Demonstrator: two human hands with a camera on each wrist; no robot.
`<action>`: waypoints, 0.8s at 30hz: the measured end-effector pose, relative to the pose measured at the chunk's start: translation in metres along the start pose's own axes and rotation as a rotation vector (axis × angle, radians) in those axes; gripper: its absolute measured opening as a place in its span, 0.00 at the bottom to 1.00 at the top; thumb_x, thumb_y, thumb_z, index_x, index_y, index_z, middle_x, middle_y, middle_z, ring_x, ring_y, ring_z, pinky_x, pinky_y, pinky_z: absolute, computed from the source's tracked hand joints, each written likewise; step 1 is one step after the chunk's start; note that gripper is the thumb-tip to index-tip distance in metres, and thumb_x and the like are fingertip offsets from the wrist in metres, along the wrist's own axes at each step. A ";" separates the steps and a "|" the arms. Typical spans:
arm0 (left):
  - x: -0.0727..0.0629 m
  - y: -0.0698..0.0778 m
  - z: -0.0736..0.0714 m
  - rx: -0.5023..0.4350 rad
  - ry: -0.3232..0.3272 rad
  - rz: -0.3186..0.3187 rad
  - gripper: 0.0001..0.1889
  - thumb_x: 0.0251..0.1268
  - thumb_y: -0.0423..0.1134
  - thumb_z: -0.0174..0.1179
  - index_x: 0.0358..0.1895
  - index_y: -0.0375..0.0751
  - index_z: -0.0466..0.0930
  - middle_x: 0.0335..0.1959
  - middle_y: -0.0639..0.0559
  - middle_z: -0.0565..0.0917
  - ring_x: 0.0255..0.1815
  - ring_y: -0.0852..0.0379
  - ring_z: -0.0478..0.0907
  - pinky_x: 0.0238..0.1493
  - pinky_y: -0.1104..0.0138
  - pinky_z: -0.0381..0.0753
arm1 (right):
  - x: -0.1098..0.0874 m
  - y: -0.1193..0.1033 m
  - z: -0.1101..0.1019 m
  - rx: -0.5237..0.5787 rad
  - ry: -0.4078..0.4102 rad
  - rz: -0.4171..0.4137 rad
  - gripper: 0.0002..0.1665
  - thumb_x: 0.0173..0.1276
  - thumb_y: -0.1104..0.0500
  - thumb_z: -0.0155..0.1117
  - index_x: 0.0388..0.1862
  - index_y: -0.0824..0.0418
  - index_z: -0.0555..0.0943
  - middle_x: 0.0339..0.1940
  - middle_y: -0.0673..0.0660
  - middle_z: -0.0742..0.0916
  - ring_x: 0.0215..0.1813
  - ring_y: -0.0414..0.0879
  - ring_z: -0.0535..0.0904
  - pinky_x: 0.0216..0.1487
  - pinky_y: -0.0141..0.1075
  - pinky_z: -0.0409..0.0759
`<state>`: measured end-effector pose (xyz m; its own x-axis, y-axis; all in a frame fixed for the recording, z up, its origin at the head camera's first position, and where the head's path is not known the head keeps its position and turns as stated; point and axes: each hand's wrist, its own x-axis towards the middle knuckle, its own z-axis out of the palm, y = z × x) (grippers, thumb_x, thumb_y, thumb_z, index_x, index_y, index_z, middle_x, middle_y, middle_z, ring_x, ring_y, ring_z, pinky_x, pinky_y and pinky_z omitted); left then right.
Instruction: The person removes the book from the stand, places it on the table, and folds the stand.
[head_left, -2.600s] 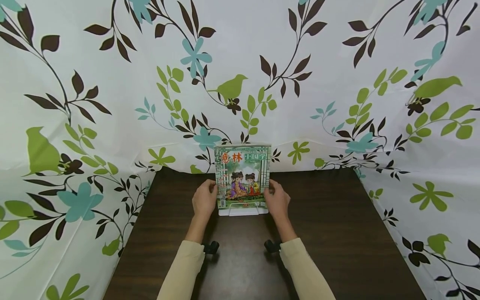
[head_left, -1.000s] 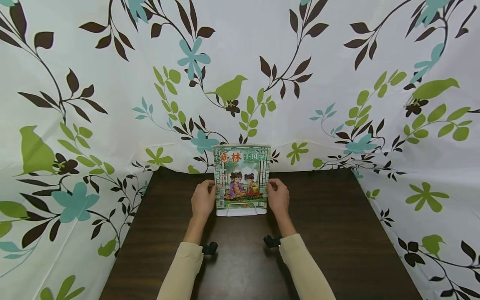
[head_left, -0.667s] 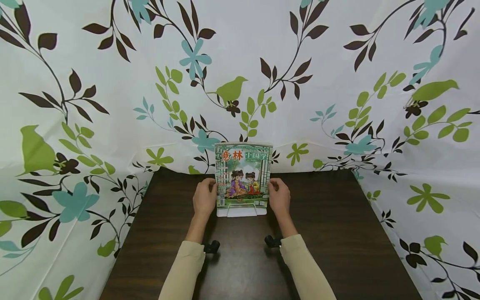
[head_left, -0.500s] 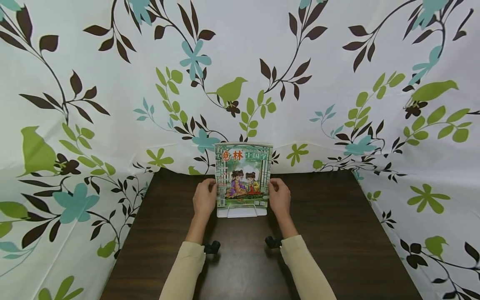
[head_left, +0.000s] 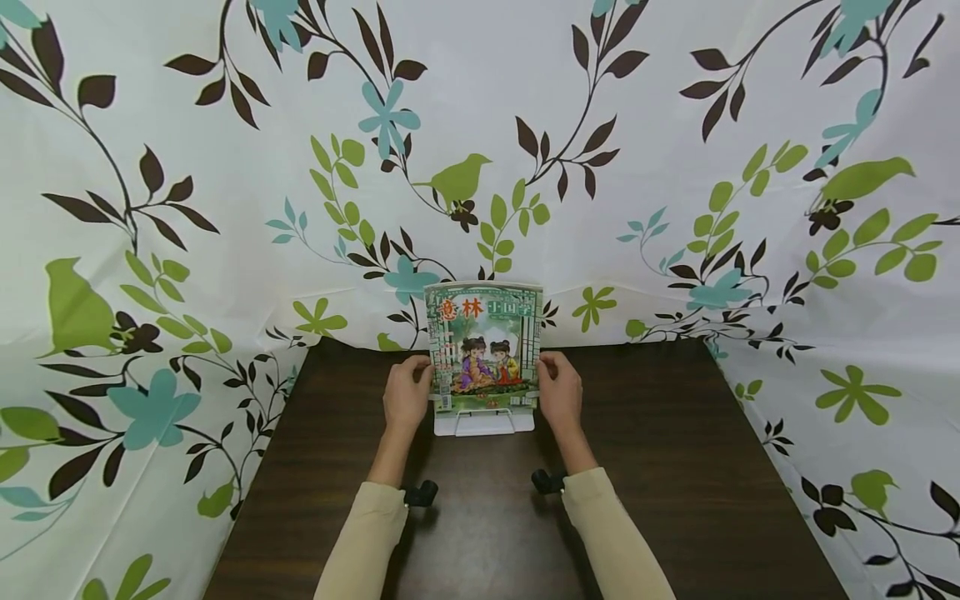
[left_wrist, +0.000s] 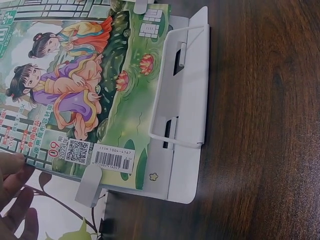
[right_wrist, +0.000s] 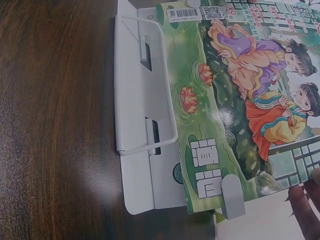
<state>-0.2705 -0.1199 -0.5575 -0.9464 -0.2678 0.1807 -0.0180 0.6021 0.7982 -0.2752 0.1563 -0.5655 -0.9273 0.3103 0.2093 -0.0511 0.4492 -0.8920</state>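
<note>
A magazine (head_left: 483, 350) with a green cover and two drawn children leans upright on a white book stand (head_left: 474, 427). My left hand (head_left: 407, 392) pinches its left edge, and my right hand (head_left: 560, 390) pinches the right edge. In the left wrist view, the fingertips (left_wrist: 12, 162) are on the magazine's border. The right wrist view has the other hand's fingertips (right_wrist: 302, 202) at the opposite border. Below the magazine's bottom edge, a strip of the stand's back shows above its ledge. The white wire holder (left_wrist: 159, 100) lies in front of that strip, and grey side clips (right_wrist: 232, 196) overlap the cover.
The stand is on a dark wood-grain table (head_left: 660, 467), near its far edge. Behind the table hangs a white cloth (head_left: 637, 100) printed with leaves, birds and flowers. A small black device (head_left: 422, 493) is strapped to each wrist by the beige sleeves.
Both hands have kept their hold while the magazine has moved up a little relative to the stand. A gap has appeared between its bottom edge and the ledge.
</note>
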 end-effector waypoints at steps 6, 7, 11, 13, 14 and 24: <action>0.002 -0.002 0.000 -0.006 0.011 0.011 0.12 0.80 0.45 0.64 0.56 0.46 0.90 0.51 0.46 0.89 0.55 0.47 0.80 0.49 0.45 0.80 | 0.001 -0.001 0.000 -0.006 0.001 -0.037 0.09 0.81 0.54 0.67 0.54 0.54 0.88 0.51 0.57 0.91 0.51 0.54 0.87 0.51 0.52 0.82; 0.002 -0.001 0.000 -0.007 0.010 0.014 0.12 0.80 0.45 0.64 0.57 0.46 0.90 0.51 0.46 0.89 0.55 0.47 0.79 0.49 0.45 0.80 | 0.001 -0.002 0.000 -0.011 0.002 -0.040 0.10 0.81 0.53 0.67 0.54 0.54 0.88 0.51 0.57 0.91 0.51 0.54 0.87 0.51 0.52 0.82; 0.005 0.002 -0.001 -0.012 0.003 0.022 0.12 0.80 0.45 0.64 0.57 0.46 0.90 0.52 0.46 0.88 0.56 0.47 0.79 0.51 0.45 0.80 | 0.002 -0.003 -0.002 -0.017 0.006 -0.044 0.11 0.81 0.52 0.67 0.54 0.54 0.88 0.53 0.57 0.92 0.53 0.54 0.88 0.54 0.55 0.83; 0.008 0.003 -0.002 -0.011 0.001 0.033 0.12 0.80 0.45 0.64 0.57 0.45 0.90 0.53 0.45 0.88 0.58 0.47 0.79 0.52 0.45 0.80 | 0.002 -0.004 -0.003 -0.016 0.007 -0.049 0.11 0.81 0.52 0.67 0.54 0.55 0.88 0.53 0.57 0.92 0.54 0.54 0.88 0.55 0.55 0.83; 0.009 0.003 -0.002 -0.010 0.002 0.036 0.12 0.80 0.45 0.64 0.57 0.46 0.90 0.53 0.46 0.88 0.58 0.47 0.79 0.52 0.44 0.80 | 0.003 -0.004 -0.003 -0.019 0.006 -0.053 0.11 0.81 0.52 0.67 0.54 0.54 0.88 0.53 0.57 0.92 0.54 0.55 0.88 0.55 0.55 0.83; 0.012 0.001 -0.008 -0.002 0.000 0.052 0.13 0.80 0.44 0.65 0.57 0.44 0.90 0.54 0.45 0.88 0.60 0.46 0.79 0.55 0.42 0.80 | 0.005 -0.012 0.000 -0.033 0.020 -0.073 0.10 0.81 0.54 0.67 0.54 0.56 0.88 0.53 0.57 0.91 0.51 0.55 0.88 0.51 0.53 0.83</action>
<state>-0.2791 -0.1284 -0.5495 -0.9462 -0.2361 0.2213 0.0313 0.6138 0.7888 -0.2792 0.1526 -0.5536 -0.9139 0.2921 0.2818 -0.1058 0.4988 -0.8602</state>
